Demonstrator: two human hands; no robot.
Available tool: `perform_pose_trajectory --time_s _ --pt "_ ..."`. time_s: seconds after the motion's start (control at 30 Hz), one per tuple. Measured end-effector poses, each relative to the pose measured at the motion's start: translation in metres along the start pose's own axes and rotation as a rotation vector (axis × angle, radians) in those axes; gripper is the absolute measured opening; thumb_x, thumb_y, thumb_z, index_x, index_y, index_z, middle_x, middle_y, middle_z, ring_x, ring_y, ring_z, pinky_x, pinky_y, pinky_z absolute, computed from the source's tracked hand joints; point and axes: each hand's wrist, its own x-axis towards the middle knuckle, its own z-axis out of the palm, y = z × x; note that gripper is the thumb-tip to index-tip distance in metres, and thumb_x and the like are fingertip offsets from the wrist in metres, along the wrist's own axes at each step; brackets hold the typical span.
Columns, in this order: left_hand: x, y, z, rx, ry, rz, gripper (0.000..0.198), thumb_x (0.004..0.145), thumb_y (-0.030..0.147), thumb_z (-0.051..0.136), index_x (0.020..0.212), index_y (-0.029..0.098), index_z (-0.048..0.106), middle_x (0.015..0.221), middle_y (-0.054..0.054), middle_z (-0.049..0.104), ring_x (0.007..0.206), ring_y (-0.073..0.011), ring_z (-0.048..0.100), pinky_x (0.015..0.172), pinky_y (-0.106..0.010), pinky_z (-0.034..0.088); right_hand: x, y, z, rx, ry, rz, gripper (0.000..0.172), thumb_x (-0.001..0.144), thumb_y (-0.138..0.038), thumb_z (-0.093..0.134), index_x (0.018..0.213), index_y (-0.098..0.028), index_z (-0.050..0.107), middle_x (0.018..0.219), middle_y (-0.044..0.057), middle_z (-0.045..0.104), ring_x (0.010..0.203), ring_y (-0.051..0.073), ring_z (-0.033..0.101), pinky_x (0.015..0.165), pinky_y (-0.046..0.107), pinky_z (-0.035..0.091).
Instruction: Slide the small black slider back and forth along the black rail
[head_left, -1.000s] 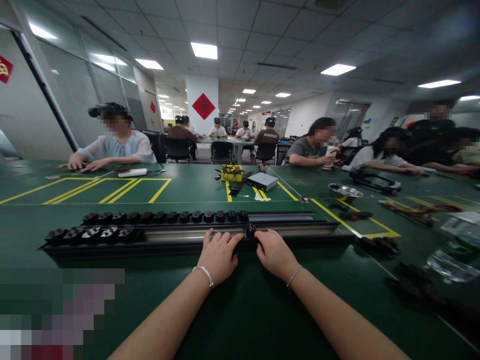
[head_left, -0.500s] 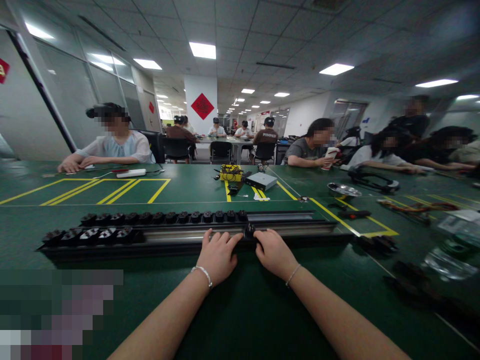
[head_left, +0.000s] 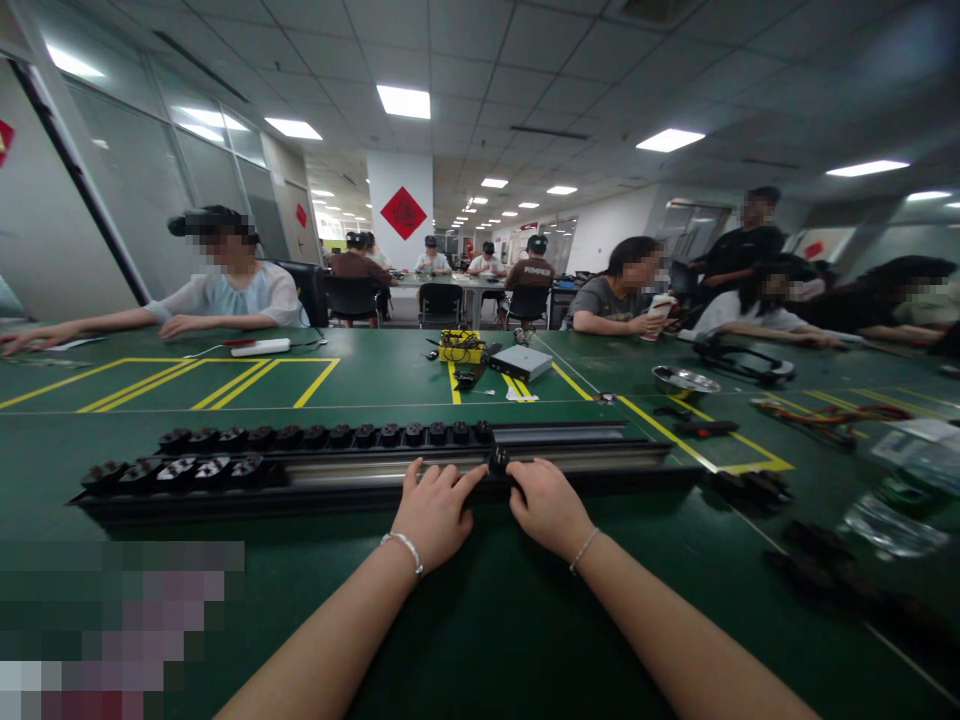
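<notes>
A long black rail with a shiny metal channel lies across the green table in front of me. Round black socket modules with prongs facing up fill its left end. My right hand has its fingers curled, with the index fingertip and thumb at one more black socket module over the channel. From the other side, the index finger of my left hand stretches to that module's left edge; its other fingers spread over the rail. The module's underside is hidden.
Behind lies a second rail with a row of modules. Farther off are a yellow box with cables, a grey box and a metal bowl. Dark parts and a plastic bottle lie right. Several people sit around.
My hands and the module hold nearly the same place. A person across the table at the left has stretched an arm out leftward. A standing person at the right has shifted left.
</notes>
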Motion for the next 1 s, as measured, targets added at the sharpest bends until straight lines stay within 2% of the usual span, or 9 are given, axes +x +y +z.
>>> perform_pose_trajectory --time_s 0.47,1.0 --pt "0.0005 0.0003 -0.0005 0.028 -0.029 -0.008 0.059 0.076 0.028 0.051 0.131 0.039 0.034 0.1 -0.001 0.056 0.098 -0.0211 0.048 0.102 -0.05 0.015 -0.0001 0.0013 -0.0005 0.006 -0.002 0.002 0.02 0.078 -0.014 0.043 0.094 -0.019 0.054 0.086 0.004 0.064 0.087 0.016 0.054 0.093 0.033 0.031" --pt "0.0001 0.0008 -0.0004 0.025 -0.007 -0.004 0.057 0.075 0.027 0.052 0.129 0.038 0.037 0.098 0.0 0.056 0.097 -0.0209 0.048 0.102 -0.05 0.016 -0.0003 0.0022 0.0007 0.009 -0.008 0.005 0.02 0.078 -0.014 0.043 0.094 -0.019 0.054 0.086 0.004 0.063 0.087 0.016 0.055 0.094 0.033 0.03"
